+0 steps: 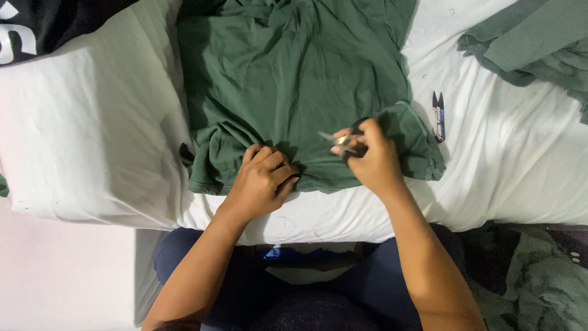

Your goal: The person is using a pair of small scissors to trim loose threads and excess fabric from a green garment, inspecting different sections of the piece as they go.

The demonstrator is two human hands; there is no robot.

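One green shirt (288, 79) lies flat on the white sheet (92, 122). The left hand (262, 181) presses its lower hem, fingers curled into the cloth. The right hand (370, 156) grips one small pair of scissors (337, 140) over the hem. A second cutter, one thread snip (438, 116), lies beside the shirt. Two more green cloth heaps (539, 43) are at right.

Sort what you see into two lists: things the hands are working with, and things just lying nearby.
In use:
green T-shirt
small scissors in the right hand
left hand pinching the shirt's hem

Lying about:
thread snips on the white sheet
folded green cloth
black garment
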